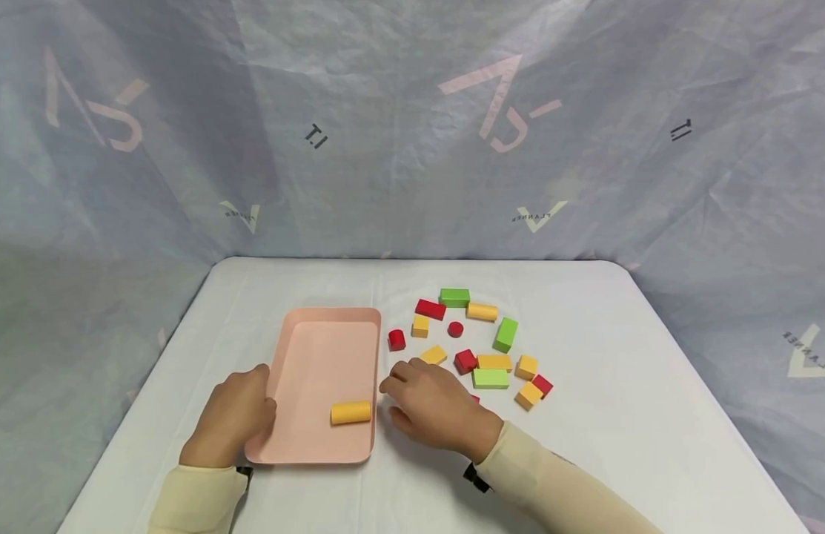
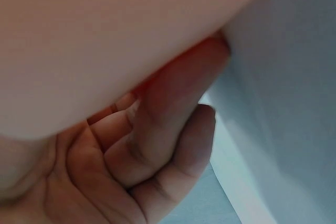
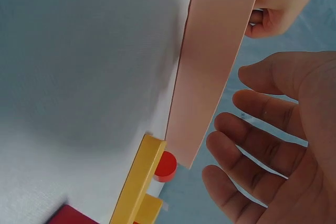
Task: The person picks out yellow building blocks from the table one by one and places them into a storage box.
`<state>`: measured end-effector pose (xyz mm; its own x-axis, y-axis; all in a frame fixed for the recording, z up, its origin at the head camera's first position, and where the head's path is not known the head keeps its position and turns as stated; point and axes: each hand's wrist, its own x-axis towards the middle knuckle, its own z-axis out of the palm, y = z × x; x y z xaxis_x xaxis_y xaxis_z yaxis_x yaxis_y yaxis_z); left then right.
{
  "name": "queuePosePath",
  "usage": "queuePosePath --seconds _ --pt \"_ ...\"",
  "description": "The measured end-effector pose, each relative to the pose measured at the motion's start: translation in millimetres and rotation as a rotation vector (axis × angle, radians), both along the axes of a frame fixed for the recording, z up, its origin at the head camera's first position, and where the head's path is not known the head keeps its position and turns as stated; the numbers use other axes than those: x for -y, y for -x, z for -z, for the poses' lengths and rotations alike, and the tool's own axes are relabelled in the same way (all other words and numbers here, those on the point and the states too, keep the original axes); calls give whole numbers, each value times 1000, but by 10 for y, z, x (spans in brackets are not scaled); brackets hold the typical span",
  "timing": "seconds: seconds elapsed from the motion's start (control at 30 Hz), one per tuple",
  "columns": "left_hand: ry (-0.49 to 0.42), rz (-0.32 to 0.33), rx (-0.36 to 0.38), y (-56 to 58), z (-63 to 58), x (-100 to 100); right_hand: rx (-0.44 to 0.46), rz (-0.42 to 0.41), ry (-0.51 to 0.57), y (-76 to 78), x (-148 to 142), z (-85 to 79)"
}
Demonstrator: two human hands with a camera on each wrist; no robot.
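Note:
A pink rectangular tray (image 1: 322,363) lies on the left part of the table, with one yellow cylinder block (image 1: 350,412) near its front right corner. My left hand (image 1: 235,406) grips the tray's left side. In the left wrist view, curled fingers (image 2: 163,108) press against the outside of the pink wall (image 2: 105,40). Just outside the opposite wall hovers my right hand (image 1: 435,404), palm down, holding nothing. Its fingers are loosely bent and apart in the right wrist view. Close to its fingertips are a yellow rectangular block (image 1: 433,355) and a red cylinder (image 1: 396,340).
Several loose blocks spread right of the tray: green blocks (image 1: 505,335), yellow cubes (image 1: 527,367), red blocks (image 1: 431,309) and another yellow cylinder (image 1: 482,311). A white cloth covers the table (image 1: 625,415). Behind it hangs a grey printed sheet (image 1: 399,163).

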<state>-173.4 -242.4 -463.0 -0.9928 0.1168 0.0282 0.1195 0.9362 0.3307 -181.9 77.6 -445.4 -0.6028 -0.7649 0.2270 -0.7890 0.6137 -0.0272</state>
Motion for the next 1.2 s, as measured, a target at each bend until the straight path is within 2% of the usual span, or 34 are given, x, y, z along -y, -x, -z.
queuePosePath --seconds 0.57,1.2 --pt "1 2 -8 4 -10 9 13 70 60 89 -197 -34" --pt "-1 19 -19 11 15 35 94 120 41 132 -236 -46"
